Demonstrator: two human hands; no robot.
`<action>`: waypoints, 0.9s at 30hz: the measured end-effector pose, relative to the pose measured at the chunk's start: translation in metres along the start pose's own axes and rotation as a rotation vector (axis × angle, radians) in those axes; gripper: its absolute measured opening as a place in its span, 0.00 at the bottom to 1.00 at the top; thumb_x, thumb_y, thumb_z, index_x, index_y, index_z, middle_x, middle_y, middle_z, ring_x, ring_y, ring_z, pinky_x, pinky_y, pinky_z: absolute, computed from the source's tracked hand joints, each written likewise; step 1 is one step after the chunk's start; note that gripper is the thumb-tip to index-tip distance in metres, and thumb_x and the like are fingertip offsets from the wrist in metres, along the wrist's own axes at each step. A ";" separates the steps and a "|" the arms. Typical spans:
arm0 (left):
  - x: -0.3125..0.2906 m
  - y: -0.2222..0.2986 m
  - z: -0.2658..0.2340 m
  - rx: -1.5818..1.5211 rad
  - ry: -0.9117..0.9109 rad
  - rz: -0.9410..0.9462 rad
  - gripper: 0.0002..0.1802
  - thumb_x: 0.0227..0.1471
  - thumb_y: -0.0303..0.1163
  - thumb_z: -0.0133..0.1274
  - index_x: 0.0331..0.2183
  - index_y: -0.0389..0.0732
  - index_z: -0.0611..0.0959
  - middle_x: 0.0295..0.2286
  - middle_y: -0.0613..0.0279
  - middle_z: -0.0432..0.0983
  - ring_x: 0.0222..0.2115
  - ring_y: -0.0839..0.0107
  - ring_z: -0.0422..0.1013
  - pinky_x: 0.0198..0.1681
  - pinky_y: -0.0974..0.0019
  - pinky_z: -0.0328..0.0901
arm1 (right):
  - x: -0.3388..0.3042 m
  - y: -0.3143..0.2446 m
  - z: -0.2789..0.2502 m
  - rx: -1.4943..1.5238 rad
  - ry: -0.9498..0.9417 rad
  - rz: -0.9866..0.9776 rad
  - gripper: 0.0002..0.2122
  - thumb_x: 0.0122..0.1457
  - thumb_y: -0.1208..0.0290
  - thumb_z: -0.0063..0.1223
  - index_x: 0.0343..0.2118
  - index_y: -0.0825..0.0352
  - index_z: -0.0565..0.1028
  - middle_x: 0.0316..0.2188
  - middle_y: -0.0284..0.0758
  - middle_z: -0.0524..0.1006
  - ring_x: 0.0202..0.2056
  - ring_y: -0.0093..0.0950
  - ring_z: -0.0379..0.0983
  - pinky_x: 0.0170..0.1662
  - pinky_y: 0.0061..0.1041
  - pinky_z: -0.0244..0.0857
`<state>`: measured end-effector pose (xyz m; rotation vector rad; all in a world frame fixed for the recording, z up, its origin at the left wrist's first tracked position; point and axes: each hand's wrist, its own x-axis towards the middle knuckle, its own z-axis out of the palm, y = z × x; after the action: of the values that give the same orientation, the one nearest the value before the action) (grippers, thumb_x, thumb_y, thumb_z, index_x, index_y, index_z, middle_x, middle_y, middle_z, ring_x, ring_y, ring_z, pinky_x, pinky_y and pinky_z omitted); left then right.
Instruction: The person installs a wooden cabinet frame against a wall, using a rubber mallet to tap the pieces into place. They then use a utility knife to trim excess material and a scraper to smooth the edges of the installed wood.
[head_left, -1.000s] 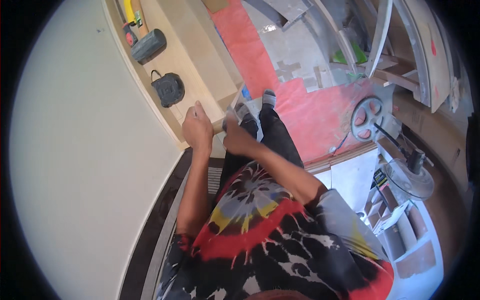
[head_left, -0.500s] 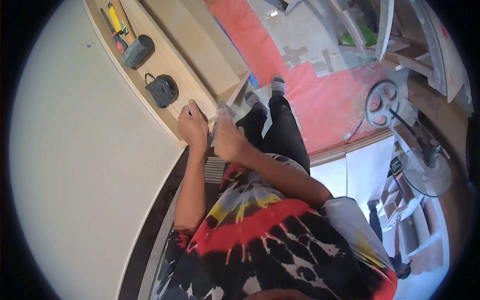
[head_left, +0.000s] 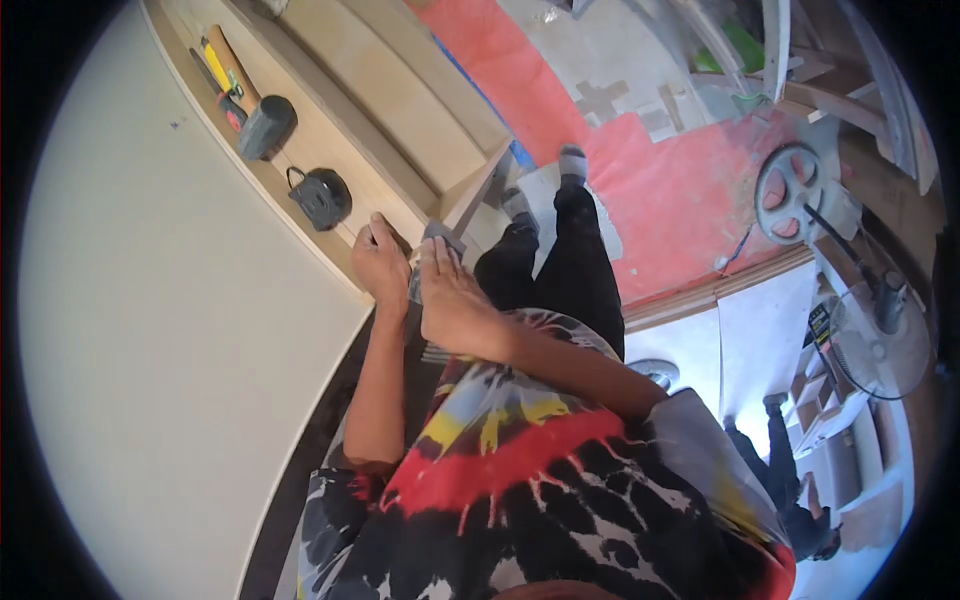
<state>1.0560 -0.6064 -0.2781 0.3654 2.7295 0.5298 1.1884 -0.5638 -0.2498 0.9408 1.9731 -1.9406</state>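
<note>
My left hand [head_left: 380,268] is closed at the near end of a pale wooden ledge [head_left: 375,190]. What its curled fingers hold, if anything, is hidden. Close beside it, my right hand [head_left: 458,310] presses its fingers, laid together, on a thin grey sheet [head_left: 445,238] at the corner of the wood. Whether the sheet is sandpaper I cannot tell for sure. Farther along the ledge lie a black tape measure [head_left: 320,198] with a wrist loop and a dark-headed mallet [head_left: 267,127] with a wooden handle. A red and black handled tool [head_left: 232,113] and a yellow tool [head_left: 216,65] lie beside the mallet.
A large pale panel [head_left: 150,300] runs along my left. Red sheeting [head_left: 670,200] covers part of the floor ahead. At the right stands a fan with a round grey base [head_left: 790,195]. Another person [head_left: 790,480] in dark clothes is at the lower right.
My right hand has moved slightly toward me with the grey sheet under its fingers. The view has shifted a little, and more of the other person shows.
</note>
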 end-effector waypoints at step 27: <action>-0.004 -0.004 -0.003 -0.198 -0.036 0.017 0.26 0.65 0.41 0.46 0.18 0.37 0.73 0.13 0.69 0.63 0.15 0.80 0.58 0.18 0.70 0.54 | 0.009 0.030 0.008 0.135 0.191 -0.003 0.33 0.53 0.81 0.42 0.64 0.79 0.50 0.66 0.58 0.51 0.67 0.55 0.46 0.67 0.49 0.45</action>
<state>1.0574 -0.6118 -0.2756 0.3441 2.6122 0.7829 1.1963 -0.5714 -0.2805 1.1991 1.9606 -2.0766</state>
